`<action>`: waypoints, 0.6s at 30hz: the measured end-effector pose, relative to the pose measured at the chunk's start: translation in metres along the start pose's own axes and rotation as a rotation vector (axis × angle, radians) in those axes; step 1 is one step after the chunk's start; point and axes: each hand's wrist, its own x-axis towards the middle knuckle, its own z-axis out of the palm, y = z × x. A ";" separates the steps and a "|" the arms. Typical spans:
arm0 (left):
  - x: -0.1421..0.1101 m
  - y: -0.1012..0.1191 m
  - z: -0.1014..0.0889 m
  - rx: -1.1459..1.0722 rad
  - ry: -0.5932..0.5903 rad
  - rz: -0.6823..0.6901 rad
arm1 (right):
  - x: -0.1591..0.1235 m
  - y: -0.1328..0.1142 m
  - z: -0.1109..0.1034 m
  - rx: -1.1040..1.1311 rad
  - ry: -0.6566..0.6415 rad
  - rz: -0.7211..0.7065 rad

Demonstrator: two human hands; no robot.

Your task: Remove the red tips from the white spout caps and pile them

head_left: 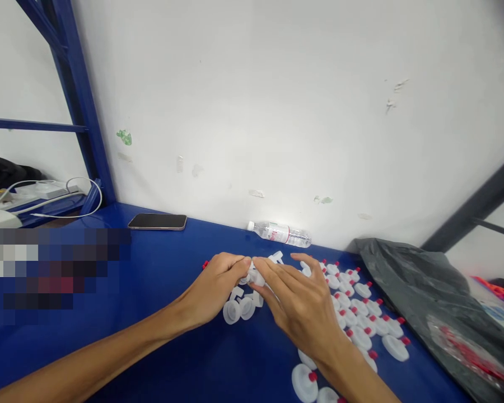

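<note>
Both my hands meet over a blue table (159, 274). My left hand (214, 288) is closed, its fingertips pinching a small white plastic cap (254, 275). My right hand (298, 299) touches the same cap with thumb and forefinger, its other fingers stretched out over the pile. Several white round caps with red plugs (363, 322) lie spread to the right of my hands. A few plain white caps (239, 308) sit just under my left hand.
A dark phone (157, 221) lies face up at the back left. A clear plastic water bottle (281, 233) lies on its side against the white wall. A grey plastic bag (428, 291) covers the table's right end. White cables (59, 193) sit on the far left shelf.
</note>
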 end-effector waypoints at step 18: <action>-0.009 -0.011 -0.010 0.947 0.082 0.705 | -0.007 0.007 -0.001 0.510 -0.218 0.234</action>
